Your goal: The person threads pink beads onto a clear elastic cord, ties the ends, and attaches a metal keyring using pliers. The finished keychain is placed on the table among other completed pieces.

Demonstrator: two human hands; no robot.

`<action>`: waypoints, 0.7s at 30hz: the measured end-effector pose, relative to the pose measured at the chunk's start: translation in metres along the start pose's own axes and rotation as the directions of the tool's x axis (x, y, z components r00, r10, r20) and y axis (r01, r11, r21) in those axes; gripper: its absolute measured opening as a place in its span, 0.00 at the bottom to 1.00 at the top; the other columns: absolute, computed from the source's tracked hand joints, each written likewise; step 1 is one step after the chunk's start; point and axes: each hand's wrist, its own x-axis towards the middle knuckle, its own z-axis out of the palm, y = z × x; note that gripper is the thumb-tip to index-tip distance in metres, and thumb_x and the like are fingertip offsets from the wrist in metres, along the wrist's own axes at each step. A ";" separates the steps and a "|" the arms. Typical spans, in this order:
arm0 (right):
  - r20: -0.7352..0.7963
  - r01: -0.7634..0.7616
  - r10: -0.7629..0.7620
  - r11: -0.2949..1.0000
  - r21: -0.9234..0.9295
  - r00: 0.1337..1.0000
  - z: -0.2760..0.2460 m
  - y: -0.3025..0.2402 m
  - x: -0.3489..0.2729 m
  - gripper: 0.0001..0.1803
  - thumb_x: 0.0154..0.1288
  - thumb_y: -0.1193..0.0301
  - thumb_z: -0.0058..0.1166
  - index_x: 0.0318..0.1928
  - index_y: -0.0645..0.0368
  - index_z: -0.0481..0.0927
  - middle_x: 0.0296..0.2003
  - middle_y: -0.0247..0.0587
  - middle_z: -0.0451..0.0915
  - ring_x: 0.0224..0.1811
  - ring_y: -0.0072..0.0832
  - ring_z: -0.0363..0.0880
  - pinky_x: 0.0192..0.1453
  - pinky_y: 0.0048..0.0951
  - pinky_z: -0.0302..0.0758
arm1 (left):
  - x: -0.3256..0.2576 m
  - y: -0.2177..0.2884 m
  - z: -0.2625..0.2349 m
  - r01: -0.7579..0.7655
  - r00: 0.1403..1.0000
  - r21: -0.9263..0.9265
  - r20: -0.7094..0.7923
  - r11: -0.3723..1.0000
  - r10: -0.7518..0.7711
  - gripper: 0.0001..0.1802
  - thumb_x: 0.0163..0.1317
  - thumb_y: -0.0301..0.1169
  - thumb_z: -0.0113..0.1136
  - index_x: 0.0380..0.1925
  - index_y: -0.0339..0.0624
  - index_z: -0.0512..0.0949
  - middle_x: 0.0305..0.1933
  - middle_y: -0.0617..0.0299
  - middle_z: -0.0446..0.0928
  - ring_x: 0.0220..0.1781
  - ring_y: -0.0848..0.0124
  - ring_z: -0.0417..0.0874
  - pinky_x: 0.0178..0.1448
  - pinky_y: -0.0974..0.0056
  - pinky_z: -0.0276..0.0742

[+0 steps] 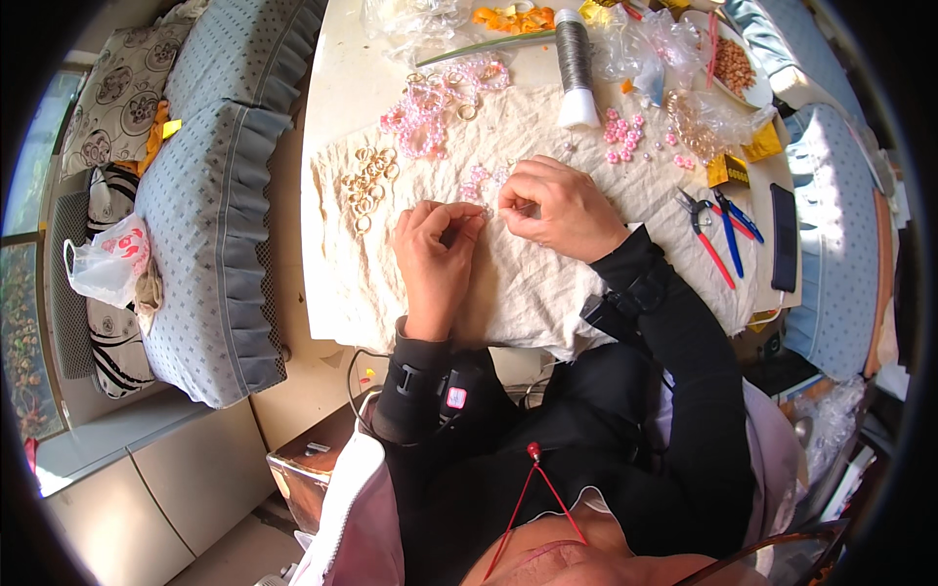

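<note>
At table centre, on the cloth (547, 283), a small bead is pinched between the left hand (435, 256) and right hand (559, 207), fingertips closed and nearly touching; threading seems in hand, and steady alignment is called for next. Gold rings (368, 186) lie at ten o'clock, and a plate (757, 93) of nuts at two.

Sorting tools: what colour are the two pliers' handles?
One red, one blue, head view.
</note>
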 end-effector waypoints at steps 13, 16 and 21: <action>0.004 0.012 -0.012 1.000 -0.017 1.000 0.000 0.000 0.000 0.06 0.57 0.75 0.63 0.32 0.58 0.77 0.32 0.39 0.78 0.39 0.41 0.80 0.45 0.40 0.79 | 0.000 -0.001 -0.002 -0.036 0.999 0.045 0.042 0.998 0.034 0.07 0.57 0.27 0.77 0.36 0.45 0.89 0.32 0.64 0.80 0.36 0.66 0.78 0.45 0.61 0.73; 0.001 -0.024 0.024 0.999 0.037 1.000 -0.001 -0.004 0.001 0.06 0.59 0.75 0.63 0.33 0.58 0.77 0.32 0.39 0.79 0.39 0.40 0.80 0.45 0.40 0.79 | -0.001 -0.004 -0.002 -0.017 0.999 -0.080 0.037 0.997 0.020 0.08 0.62 0.26 0.76 0.41 0.42 0.88 0.36 0.66 0.82 0.38 0.73 0.79 0.46 0.67 0.75; 0.026 -0.117 0.115 0.980 0.160 0.993 -0.007 -0.012 0.004 0.07 0.63 0.75 0.64 0.36 0.60 0.77 0.32 0.40 0.79 0.38 0.38 0.80 0.44 0.39 0.79 | -0.007 -0.003 -0.001 0.264 0.964 -0.526 0.171 0.808 -0.204 0.10 0.69 0.22 0.70 0.48 0.38 0.83 0.43 0.67 0.84 0.40 0.82 0.78 0.47 0.75 0.74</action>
